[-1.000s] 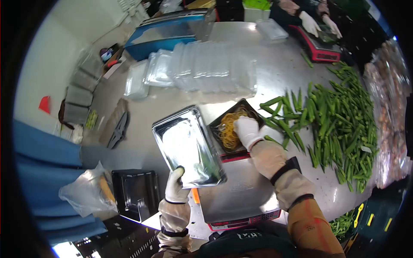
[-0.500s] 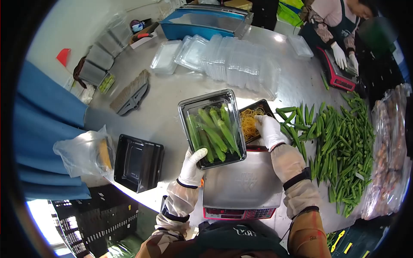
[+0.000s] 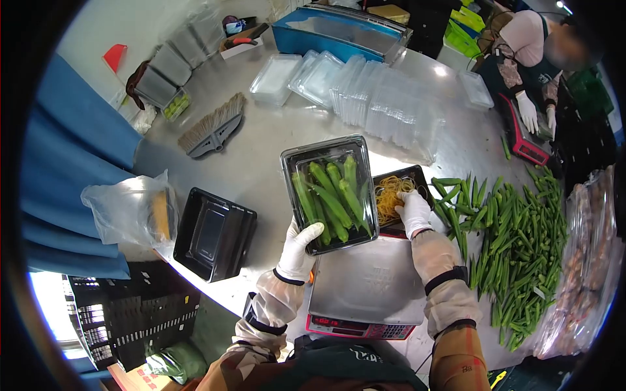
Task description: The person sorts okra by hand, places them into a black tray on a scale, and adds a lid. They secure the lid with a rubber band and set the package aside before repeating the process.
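A black tray of okra (image 3: 328, 195) under a clear lid is tilted above the scale (image 3: 368, 283), gripped at its lower left corner by my gloved left hand (image 3: 301, 251), thumb on top. My gloved right hand (image 3: 413, 212) reaches into a black tray of yellow rubber bands (image 3: 389, 195); its fingertips are pinched among the bands, and what they hold is too small to make out. To the right of that hand lies a large pile of loose okra (image 3: 521, 254).
Stacked clear lids (image 3: 385, 98) line the back, near a blue box (image 3: 339, 32). Empty black trays (image 3: 215, 234), a plastic bag (image 3: 134, 208) and a brush (image 3: 215, 127) lie left. A co-worker (image 3: 521, 52) stands at another scale (image 3: 521, 133). Wrapped bags (image 3: 580, 260) sit far right.
The view has shifted slightly, so the table's items appear displaced. My left hand still holds the okra tray, and my right hand is still among the rubber bands, with some bands lifted at its fingers.
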`<state>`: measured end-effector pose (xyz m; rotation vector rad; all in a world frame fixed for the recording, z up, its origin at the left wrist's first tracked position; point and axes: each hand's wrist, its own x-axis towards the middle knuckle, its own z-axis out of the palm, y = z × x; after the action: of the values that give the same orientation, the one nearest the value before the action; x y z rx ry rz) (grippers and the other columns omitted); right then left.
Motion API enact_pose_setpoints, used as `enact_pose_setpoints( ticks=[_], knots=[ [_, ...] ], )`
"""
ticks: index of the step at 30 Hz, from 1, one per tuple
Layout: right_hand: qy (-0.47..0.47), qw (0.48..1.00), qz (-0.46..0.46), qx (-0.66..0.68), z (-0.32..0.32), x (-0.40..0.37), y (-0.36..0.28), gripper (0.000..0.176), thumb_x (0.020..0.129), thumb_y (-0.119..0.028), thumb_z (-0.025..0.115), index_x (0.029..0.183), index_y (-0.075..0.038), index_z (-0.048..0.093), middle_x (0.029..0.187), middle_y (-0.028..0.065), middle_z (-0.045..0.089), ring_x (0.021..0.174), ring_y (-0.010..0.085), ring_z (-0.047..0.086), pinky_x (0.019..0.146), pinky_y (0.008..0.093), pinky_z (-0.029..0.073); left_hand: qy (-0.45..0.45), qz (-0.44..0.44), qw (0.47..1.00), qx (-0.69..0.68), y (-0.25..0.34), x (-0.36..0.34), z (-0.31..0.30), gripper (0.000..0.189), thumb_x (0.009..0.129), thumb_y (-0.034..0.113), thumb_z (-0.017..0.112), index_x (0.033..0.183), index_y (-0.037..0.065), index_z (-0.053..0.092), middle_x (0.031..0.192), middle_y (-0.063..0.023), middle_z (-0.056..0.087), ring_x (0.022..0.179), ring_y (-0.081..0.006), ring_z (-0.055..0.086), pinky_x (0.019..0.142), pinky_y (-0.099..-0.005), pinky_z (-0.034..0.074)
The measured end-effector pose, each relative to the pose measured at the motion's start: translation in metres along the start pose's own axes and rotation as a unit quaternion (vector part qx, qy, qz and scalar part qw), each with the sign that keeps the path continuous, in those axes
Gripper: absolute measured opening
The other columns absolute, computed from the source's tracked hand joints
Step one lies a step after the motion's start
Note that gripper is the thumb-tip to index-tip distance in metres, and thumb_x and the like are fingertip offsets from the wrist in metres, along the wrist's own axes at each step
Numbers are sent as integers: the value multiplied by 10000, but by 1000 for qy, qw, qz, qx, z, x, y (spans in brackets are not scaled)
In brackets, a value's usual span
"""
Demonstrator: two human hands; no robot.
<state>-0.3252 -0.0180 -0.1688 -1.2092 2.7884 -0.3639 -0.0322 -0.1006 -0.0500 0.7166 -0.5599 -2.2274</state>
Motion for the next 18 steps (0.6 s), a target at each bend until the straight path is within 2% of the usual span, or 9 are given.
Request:
enact_pose_setpoints(
  ticks=[1, 4, 5, 8, 9, 12, 14, 18],
  knots=[
    [-79, 995, 55, 14, -2, 4, -1, 233, 731, -162, 792, 951, -115, 733, 939, 135, 684, 884, 313, 665, 781, 384, 521, 1, 1, 1000, 3, 0, 0, 2, 476, 822, -29, 653, 1273, 74, 541, 1136, -45, 647, 999, -165, 638, 891, -317, 523],
    [-108, 991, 84, 0, -12, 12, -6, 223, 756, -171, 775, 968, -120, 732, 951, 144, 683, 900, 310, 665, 792, 371, 516, 5, 2, 1000, 9, 1, 1, 3, 467, 823, -27, 652, 1266, 73, 545, 1133, -48, 647, 999, -168, 639, 885, -317, 527],
    [-97, 991, 88, 17, -14, 13, -6, 163, 783, -174, 753, 937, -124, 740, 956, 144, 685, 903, 300, 666, 802, 358, 512, 5, 2, 1000, 11, 1, 2, 2, 460, 824, -25, 651, 1261, 72, 548, 1132, -49, 647, 1000, -169, 639, 886, -318, 526],
    [-52, 994, 48, 84, -26, 15, -4, 125, 796, -163, 742, 917, -130, 749, 962, 120, 688, 899, 290, 665, 806, 352, 512, 5, -1, 1000, 0, 1, 3, -1, 429, 829, -14, 647, 1240, 71, 562, 1130, -52, 648, 1001, -175, 640, 887, -323, 525],
    [-18, 990, 38, 138, -22, 15, 4, 119, 798, -152, 742, 914, -130, 755, 969, 89, 690, 890, 270, 664, 812, 333, 510, 4, -2, 1000, -6, 0, 4, -2, 417, 831, -11, 646, 1232, 71, 567, 1130, -52, 648, 1001, -177, 641, 887, -325, 525],
    [-6, 983, -21, 182, -60, 6, -6, 152, 788, -151, 754, 939, -133, 754, 977, 68, 687, 885, 253, 660, 822, 316, 508, -2, -2, 1000, -23, 1, 3, -6, 413, 833, 14, 652, 1235, 58, 569, 1132, -66, 646, 1012, -198, 639, 904, -344, 518],
    [-27, 952, 38, 302, -61, 8, -1, 167, 768, -107, 770, 933, -85, 753, 953, 78, 696, 859, 223, 670, 810, 294, 518, 1, -4, 1000, -25, 4, -1, -2, 409, 835, 27, 654, 1234, 51, 568, 1138, -74, 644, 1022, -206, 636, 908, -352, 517],
    [-8, 931, 55, 360, -74, 1, -9, 171, 781, -56, 765, 940, 0, 735, 959, 88, 713, 836, 160, 670, 771, 270, 527, 6, 6, 1000, -23, 10, -9, 6, 404, 840, 46, 653, 1234, 39, 563, 1150, -86, 640, 1036, -219, 632, 913, -362, 514]
  ],
)
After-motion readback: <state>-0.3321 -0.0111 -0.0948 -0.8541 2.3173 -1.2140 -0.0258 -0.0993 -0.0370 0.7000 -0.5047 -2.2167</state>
